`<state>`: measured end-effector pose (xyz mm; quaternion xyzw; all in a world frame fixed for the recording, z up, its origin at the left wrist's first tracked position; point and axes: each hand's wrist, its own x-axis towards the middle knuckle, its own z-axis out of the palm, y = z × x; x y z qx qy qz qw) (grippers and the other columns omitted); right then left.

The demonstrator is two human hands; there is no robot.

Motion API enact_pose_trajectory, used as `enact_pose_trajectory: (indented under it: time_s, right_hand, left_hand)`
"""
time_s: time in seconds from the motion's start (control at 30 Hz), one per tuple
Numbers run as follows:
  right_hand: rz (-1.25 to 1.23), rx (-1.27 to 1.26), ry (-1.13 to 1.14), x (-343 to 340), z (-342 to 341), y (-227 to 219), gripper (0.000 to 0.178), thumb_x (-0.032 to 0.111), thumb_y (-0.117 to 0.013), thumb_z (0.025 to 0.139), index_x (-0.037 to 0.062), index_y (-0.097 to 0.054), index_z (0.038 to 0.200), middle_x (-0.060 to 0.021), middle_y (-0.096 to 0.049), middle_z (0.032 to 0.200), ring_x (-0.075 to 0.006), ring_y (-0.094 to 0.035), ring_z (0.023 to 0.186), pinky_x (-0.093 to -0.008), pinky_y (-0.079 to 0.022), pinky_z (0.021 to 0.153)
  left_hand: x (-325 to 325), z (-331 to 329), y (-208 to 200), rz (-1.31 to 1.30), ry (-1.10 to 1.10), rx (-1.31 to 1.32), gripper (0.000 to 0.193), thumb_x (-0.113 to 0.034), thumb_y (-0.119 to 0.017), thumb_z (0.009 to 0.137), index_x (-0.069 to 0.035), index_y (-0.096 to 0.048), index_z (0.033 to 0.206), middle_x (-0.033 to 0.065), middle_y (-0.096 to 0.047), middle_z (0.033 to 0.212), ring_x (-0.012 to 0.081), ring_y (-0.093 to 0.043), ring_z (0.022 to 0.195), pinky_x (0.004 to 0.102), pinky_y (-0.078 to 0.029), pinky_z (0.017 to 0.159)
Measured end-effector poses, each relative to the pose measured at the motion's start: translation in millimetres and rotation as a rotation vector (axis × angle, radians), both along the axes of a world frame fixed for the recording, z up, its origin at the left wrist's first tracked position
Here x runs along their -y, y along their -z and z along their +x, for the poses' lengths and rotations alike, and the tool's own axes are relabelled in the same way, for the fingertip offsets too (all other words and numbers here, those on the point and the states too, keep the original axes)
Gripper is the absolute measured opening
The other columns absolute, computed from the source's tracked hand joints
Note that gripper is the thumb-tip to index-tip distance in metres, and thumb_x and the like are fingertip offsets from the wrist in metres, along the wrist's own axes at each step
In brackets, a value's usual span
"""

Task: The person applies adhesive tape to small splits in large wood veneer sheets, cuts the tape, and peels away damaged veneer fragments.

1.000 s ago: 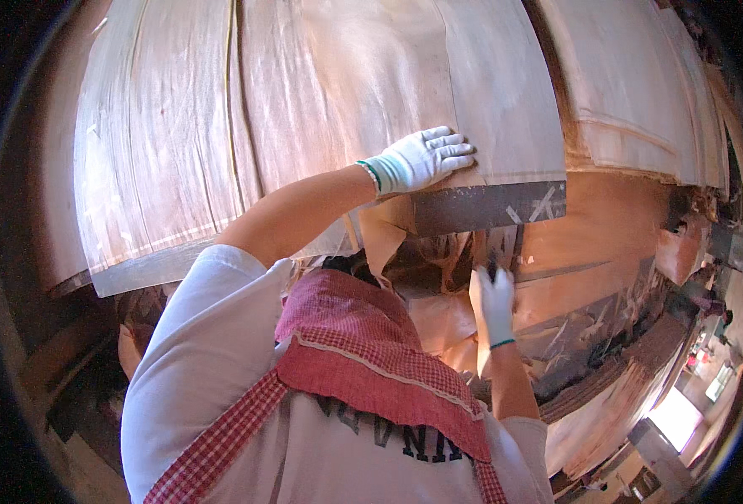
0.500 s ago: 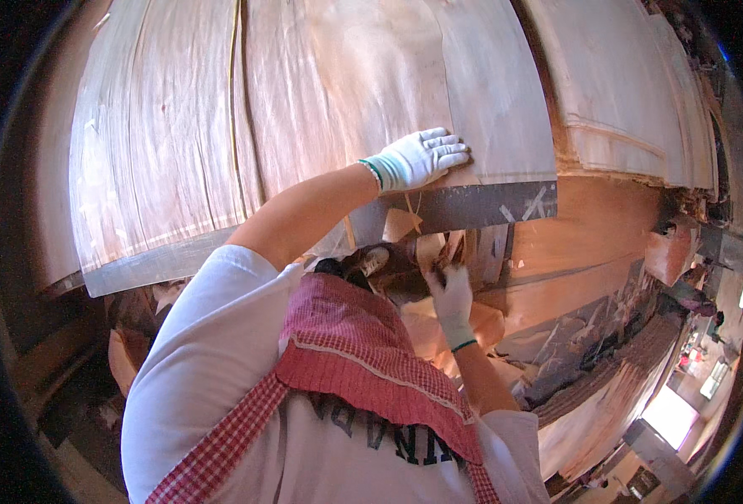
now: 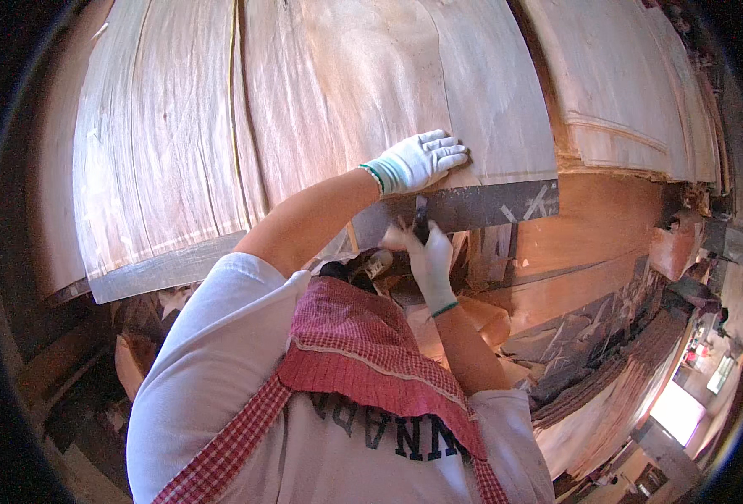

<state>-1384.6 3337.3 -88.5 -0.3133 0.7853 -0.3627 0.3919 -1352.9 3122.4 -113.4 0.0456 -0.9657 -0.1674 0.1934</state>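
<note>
A broad sheet of pale wood veneer (image 3: pixel 346 76) lies in front of me, with a dark seam running along it. My left hand (image 3: pixel 422 161), in a white glove with a green cuff, rests flat on it near its close edge, fingers stretched out. Below that edge, my gloved right hand (image 3: pixel 432 265) is closed round a dark-handled knife (image 3: pixel 422 220), its tip pointing up at the grey metal strip (image 3: pixel 489 203) under the veneer. Something pale and blurred (image 3: pixel 398 238) shows beside the right fingers; I cannot tell whether it is a veneer scrap or part of the glove.
Another veneer stack (image 3: pixel 632 109) stands to the right, beside an orange-brown board (image 3: pixel 581 235). Torn veneer scraps (image 3: pixel 480 323) lie below my right hand. A pile of layered sheets (image 3: pixel 615 378) is at the lower right. My shoe (image 3: pixel 377 264) shows under the edge.
My right hand has risen from the scraps below and shifted slightly left, and the dark knife now shows in it. The left hand has stayed flat on the veneer.
</note>
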Motion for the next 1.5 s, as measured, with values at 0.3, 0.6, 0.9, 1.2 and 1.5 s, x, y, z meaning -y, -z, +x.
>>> enact_pose_trajectory:
  time_s: [0.3,0.6,0.9,1.2,1.5]
  right_hand:
    - [0.145,0.284,0.277,-76,-53,-82,0.021,0.03,-0.05,0.103,0.009,-0.053,0.1,0.0006,-0.052,0.07,-0.0079,-0.048,0.059,-0.0237,-0.039,0.054]
    - [-0.322,0.646,0.377,-59,-133,-149,0.018,0.021,-0.048,0.104,0.0055,-0.057,0.105,-0.0012,-0.062,0.081,-0.0043,-0.051,0.057,-0.0203,-0.041,0.05]
    - [-0.352,0.595,0.253,-95,-311,-143,0.017,0.02,-0.048,0.103,0.0057,-0.057,0.105,-0.0005,-0.062,0.079,-0.0044,-0.05,0.055,-0.0209,-0.039,0.048]
    - [-0.22,0.205,0.069,-119,-473,-150,0.018,0.019,-0.05,0.099,0.0014,-0.047,0.1,-0.0055,-0.055,0.067,-0.0126,-0.053,0.056,-0.0297,-0.044,0.051]
    - [-0.146,-0.287,-0.257,-36,-566,-107,0.02,0.018,-0.045,0.098,-0.0012,-0.043,0.096,-0.0233,-0.057,0.067,-0.0359,-0.062,0.059,-0.0454,-0.047,0.05]
  left_hand:
    - [0,-3,-9,0.002,0.025,-0.014,0.046,-0.02,-0.06,0.09,-0.007,-0.053,0.134,0.0106,-0.051,0.144,0.026,-0.045,0.136,0.0403,-0.03,0.118]
    - [-10,-23,-51,-0.078,-0.012,0.314,0.04,-0.013,-0.059,0.088,-0.005,-0.056,0.127,0.0114,-0.053,0.139,0.0285,-0.046,0.134,0.0431,-0.033,0.115]
    - [-120,-182,-129,0.649,-0.092,0.053,0.026,-0.012,-0.058,0.097,0.001,-0.06,0.119,0.0127,-0.067,0.113,0.0225,-0.065,0.104,0.034,-0.05,0.092]
    - [-204,-393,-167,0.851,-0.278,-0.039,0.034,-0.031,-0.07,0.09,0.0,-0.058,0.099,0.0229,-0.064,0.093,0.0384,-0.064,0.088,0.042,-0.05,0.077]
    - [-150,-477,-132,0.551,-0.472,0.129,0.03,-0.033,-0.058,0.095,-0.004,-0.054,0.095,0.0211,-0.064,0.087,0.0415,-0.064,0.083,0.049,-0.051,0.069]
